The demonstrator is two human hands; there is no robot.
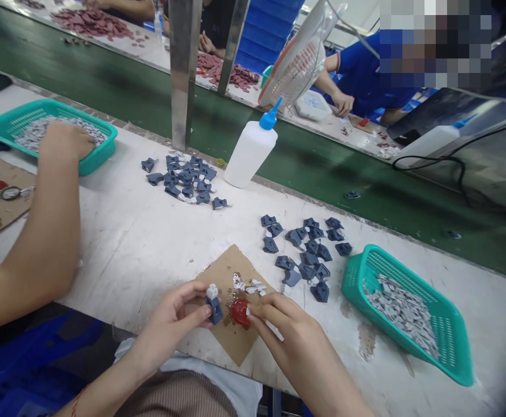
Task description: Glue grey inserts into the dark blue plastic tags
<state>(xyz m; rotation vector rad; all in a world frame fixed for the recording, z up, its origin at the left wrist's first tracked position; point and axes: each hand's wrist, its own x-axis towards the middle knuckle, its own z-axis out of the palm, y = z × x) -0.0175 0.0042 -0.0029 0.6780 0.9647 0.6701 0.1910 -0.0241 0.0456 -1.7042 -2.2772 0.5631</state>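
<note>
Between the fingers and thumb of my left hand is a dark blue part with a whitish piece at its top. My right hand pinches a small white piece at the right edge of a red dish. The dish lies on a brown cardboard sheet under and between my hands. Small white pieces and shiny bits are on the cardboard behind the dish.
Dark blue parts lie in two groups. A green basket of grey pieces stands right. A white bottle stands behind. At left, another person's hand reaches into a green basket. People work beyond the metal posts.
</note>
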